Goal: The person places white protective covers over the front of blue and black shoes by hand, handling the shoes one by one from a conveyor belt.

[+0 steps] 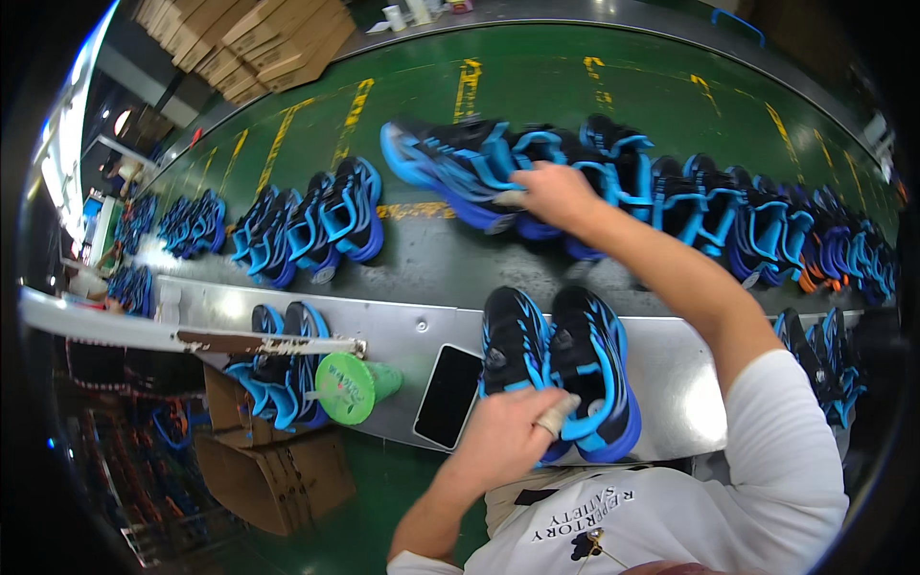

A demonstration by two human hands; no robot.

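2 hands [508,433] [551,192], each on shoes [561,369] [450,163]

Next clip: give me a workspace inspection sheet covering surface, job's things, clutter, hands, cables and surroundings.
Surface: grey metal shelf before a dark conveyor belt.
Job's things: pair of black-and-blue shoes on the shelf; row of blue shoes on the belt.
Clutter: dark phone, green cup.
Hands: left hand rests on the pair, one finger taped; right hand grips a belt shoe.
Cables: nothing seen.
Surroundings: stacked cardboard boxes, green floor.
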